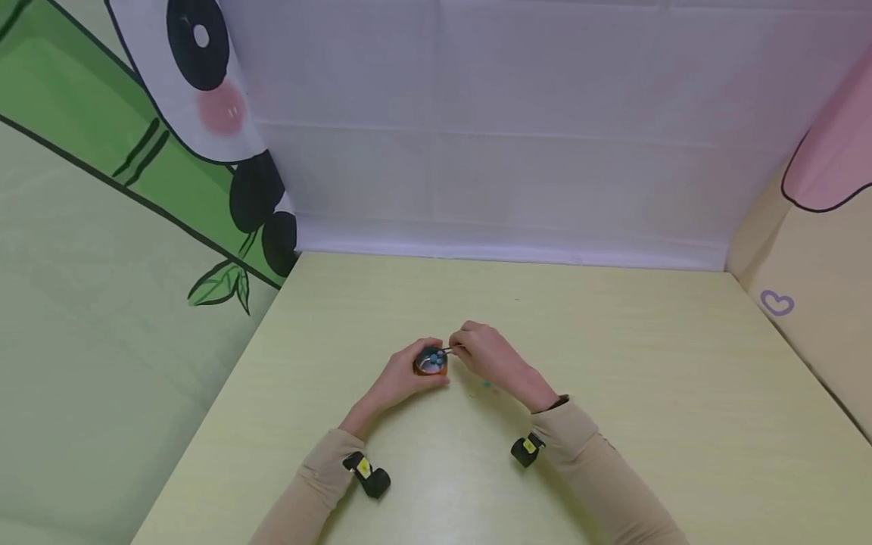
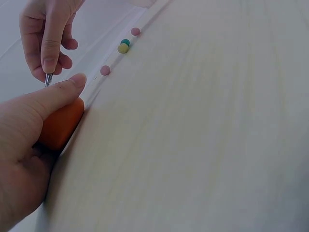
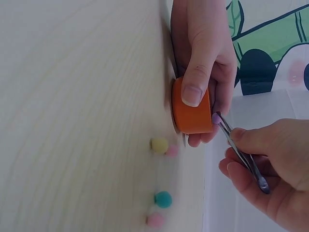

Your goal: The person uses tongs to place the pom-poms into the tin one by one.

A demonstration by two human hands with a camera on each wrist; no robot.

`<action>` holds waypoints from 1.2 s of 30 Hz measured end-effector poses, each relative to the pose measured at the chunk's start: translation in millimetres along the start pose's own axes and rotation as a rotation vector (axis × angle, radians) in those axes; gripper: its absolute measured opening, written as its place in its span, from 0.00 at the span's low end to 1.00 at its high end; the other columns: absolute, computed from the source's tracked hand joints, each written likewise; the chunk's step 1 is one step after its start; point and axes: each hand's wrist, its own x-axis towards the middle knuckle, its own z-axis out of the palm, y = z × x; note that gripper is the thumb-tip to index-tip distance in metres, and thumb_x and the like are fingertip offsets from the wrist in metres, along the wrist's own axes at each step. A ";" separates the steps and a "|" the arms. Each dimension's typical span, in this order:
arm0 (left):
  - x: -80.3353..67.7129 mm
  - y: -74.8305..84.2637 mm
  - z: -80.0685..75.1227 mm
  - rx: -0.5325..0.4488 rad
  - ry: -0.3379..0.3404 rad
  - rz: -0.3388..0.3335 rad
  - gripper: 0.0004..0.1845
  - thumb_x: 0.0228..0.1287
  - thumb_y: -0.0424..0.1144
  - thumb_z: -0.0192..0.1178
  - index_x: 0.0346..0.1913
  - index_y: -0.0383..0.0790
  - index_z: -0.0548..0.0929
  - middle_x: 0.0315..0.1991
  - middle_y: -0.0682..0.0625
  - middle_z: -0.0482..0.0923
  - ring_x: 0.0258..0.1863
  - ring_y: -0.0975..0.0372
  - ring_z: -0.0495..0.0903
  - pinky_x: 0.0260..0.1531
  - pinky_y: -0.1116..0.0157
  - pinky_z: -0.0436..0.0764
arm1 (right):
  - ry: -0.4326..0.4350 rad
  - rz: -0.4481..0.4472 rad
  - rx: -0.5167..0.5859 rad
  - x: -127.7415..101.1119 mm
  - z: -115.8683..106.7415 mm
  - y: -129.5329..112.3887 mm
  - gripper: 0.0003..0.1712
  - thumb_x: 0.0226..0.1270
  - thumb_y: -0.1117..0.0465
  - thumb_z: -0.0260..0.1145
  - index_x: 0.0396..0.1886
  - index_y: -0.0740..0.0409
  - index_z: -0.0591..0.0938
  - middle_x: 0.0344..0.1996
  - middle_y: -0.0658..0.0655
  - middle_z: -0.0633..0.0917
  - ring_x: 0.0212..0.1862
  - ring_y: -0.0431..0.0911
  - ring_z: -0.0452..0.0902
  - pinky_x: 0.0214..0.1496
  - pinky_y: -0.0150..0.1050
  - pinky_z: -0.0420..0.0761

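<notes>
A small orange round cup [image 3: 193, 118] stands on the table; in the head view its opening shows several bluish little balls inside. My left hand [image 1: 402, 375] holds the cup from the left, its thumb along the orange wall. Silver tweezers [image 3: 247, 159] are pinched in my right hand [image 1: 492, 359], to the right of the cup. At their tips, by the rim, is a small purple ball [image 3: 216, 118]. On the table nearby lie a yellow ball [image 3: 160, 145], a teal ball [image 3: 164, 199] and two pink balls, one of them [image 3: 155, 220] farthest from the cup.
The pale wooden table [image 1: 613, 363] meets a white cloth backdrop [image 1: 511, 189] at its far edge. A wall with a panda and bamboo drawing [image 1: 102, 129] stands on the left. Each sleeve carries a small black wrist camera, the left one [image 1: 368, 475] near the table surface.
</notes>
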 end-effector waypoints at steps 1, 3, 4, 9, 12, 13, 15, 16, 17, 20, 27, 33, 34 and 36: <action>0.0 0.0 0.2 0.000 0.000 0.001 0.36 0.53 0.45 0.76 0.65 0.47 0.74 0.63 0.47 0.77 0.57 0.54 0.77 0.59 0.54 0.76 | -0.002 -0.001 0.001 0.3 -0.2 -0.8 0.05 0.68 0.64 0.66 0.37 0.61 0.87 0.31 0.54 0.85 0.35 0.44 0.80 0.38 0.35 0.81; 0.2 -0.3 0.7 -0.002 0.003 0.005 0.35 0.53 0.45 0.76 0.65 0.48 0.74 0.62 0.46 0.78 0.57 0.54 0.78 0.59 0.54 0.76 | -0.006 -0.002 0.005 0.9 -0.5 -2.4 0.05 0.68 0.64 0.67 0.37 0.61 0.87 0.31 0.55 0.85 0.35 0.44 0.80 0.38 0.35 0.81; 0.2 -0.3 0.8 -0.004 0.004 0.007 0.35 0.53 0.45 0.76 0.65 0.49 0.74 0.62 0.46 0.78 0.56 0.54 0.78 0.58 0.54 0.76 | -0.011 0.001 0.012 1.3 -0.8 -3.2 0.05 0.68 0.65 0.67 0.38 0.61 0.87 0.32 0.55 0.85 0.35 0.44 0.80 0.39 0.35 0.81; 0.6 -0.2 1.2 -0.007 0.006 0.015 0.35 0.53 0.45 0.76 0.64 0.49 0.74 0.61 0.46 0.78 0.57 0.55 0.78 0.59 0.53 0.76 | -0.027 0.014 0.028 3.6 -0.6 -6.6 0.06 0.67 0.65 0.67 0.39 0.62 0.88 0.33 0.56 0.86 0.36 0.45 0.82 0.40 0.36 0.82; 0.9 -0.8 1.3 -0.009 0.003 0.008 0.35 0.53 0.46 0.76 0.64 0.50 0.74 0.62 0.47 0.78 0.58 0.55 0.78 0.61 0.53 0.75 | -0.033 0.021 0.030 4.4 0.9 -6.9 0.06 0.68 0.65 0.66 0.40 0.62 0.88 0.33 0.56 0.86 0.36 0.45 0.82 0.40 0.36 0.82; 0.7 -0.8 1.2 -0.010 0.002 0.005 0.35 0.53 0.46 0.76 0.64 0.50 0.74 0.62 0.47 0.78 0.59 0.55 0.77 0.61 0.53 0.75 | -0.036 0.023 0.035 4.5 0.9 -7.4 0.06 0.68 0.65 0.66 0.40 0.62 0.88 0.33 0.56 0.86 0.36 0.45 0.82 0.40 0.36 0.82; 0.8 -1.6 1.1 -0.009 0.002 -0.001 0.35 0.53 0.46 0.76 0.64 0.50 0.74 0.62 0.48 0.78 0.59 0.55 0.77 0.61 0.53 0.75 | -0.040 0.024 0.038 4.5 1.3 -7.8 0.06 0.68 0.66 0.66 0.40 0.62 0.88 0.33 0.56 0.86 0.36 0.45 0.82 0.40 0.36 0.82; 0.7 -1.5 1.0 -0.009 0.002 -0.003 0.35 0.53 0.46 0.76 0.64 0.51 0.74 0.62 0.48 0.78 0.59 0.55 0.77 0.61 0.53 0.75 | -0.042 0.025 0.041 4.4 1.2 -8.1 0.06 0.68 0.66 0.66 0.40 0.62 0.87 0.34 0.56 0.86 0.36 0.45 0.82 0.40 0.36 0.83; 0.6 -1.4 0.8 -0.008 0.003 -0.005 0.35 0.53 0.46 0.76 0.64 0.51 0.74 0.62 0.48 0.78 0.59 0.55 0.77 0.61 0.53 0.75 | -0.043 0.027 0.045 4.3 1.0 -8.4 0.06 0.68 0.66 0.66 0.40 0.62 0.87 0.34 0.56 0.86 0.36 0.45 0.82 0.40 0.36 0.83; 0.5 -1.1 0.5 -0.006 0.005 -0.004 0.35 0.52 0.46 0.76 0.64 0.51 0.74 0.62 0.47 0.78 0.58 0.55 0.78 0.61 0.53 0.75 | -0.048 0.031 0.050 4.3 0.3 -9.3 0.06 0.68 0.66 0.66 0.40 0.62 0.87 0.34 0.56 0.86 0.37 0.45 0.82 0.41 0.36 0.83; -1.8 -1.1 -0.4 -0.001 0.005 0.006 0.35 0.53 0.46 0.76 0.65 0.50 0.74 0.62 0.47 0.78 0.59 0.54 0.78 0.60 0.52 0.76 | -0.041 0.047 0.049 0.8 0.9 -11.0 0.06 0.68 0.64 0.66 0.40 0.61 0.87 0.33 0.55 0.85 0.35 0.44 0.81 0.39 0.35 0.82; -4.0 -0.8 -1.6 0.005 -0.005 -0.008 0.37 0.53 0.45 0.76 0.66 0.48 0.73 0.64 0.47 0.77 0.59 0.54 0.77 0.61 0.52 0.75 | -0.021 0.045 0.024 -3.9 1.7 -11.6 0.06 0.68 0.64 0.66 0.38 0.61 0.87 0.32 0.55 0.85 0.34 0.44 0.80 0.38 0.34 0.81; -4.6 -0.7 -1.8 0.007 -0.004 -0.007 0.37 0.53 0.45 0.76 0.66 0.48 0.73 0.63 0.47 0.77 0.59 0.54 0.77 0.61 0.52 0.76 | -0.017 0.046 0.023 -4.9 1.6 -11.7 0.05 0.68 0.64 0.66 0.37 0.61 0.87 0.31 0.55 0.85 0.34 0.44 0.79 0.38 0.34 0.81; -5.2 -1.1 -2.1 0.016 -0.004 -0.005 0.37 0.53 0.46 0.76 0.66 0.48 0.73 0.63 0.48 0.77 0.59 0.54 0.77 0.61 0.52 0.76 | -0.011 0.048 0.024 -7.2 1.2 -11.8 0.05 0.67 0.65 0.67 0.37 0.61 0.87 0.31 0.55 0.85 0.33 0.43 0.78 0.37 0.33 0.80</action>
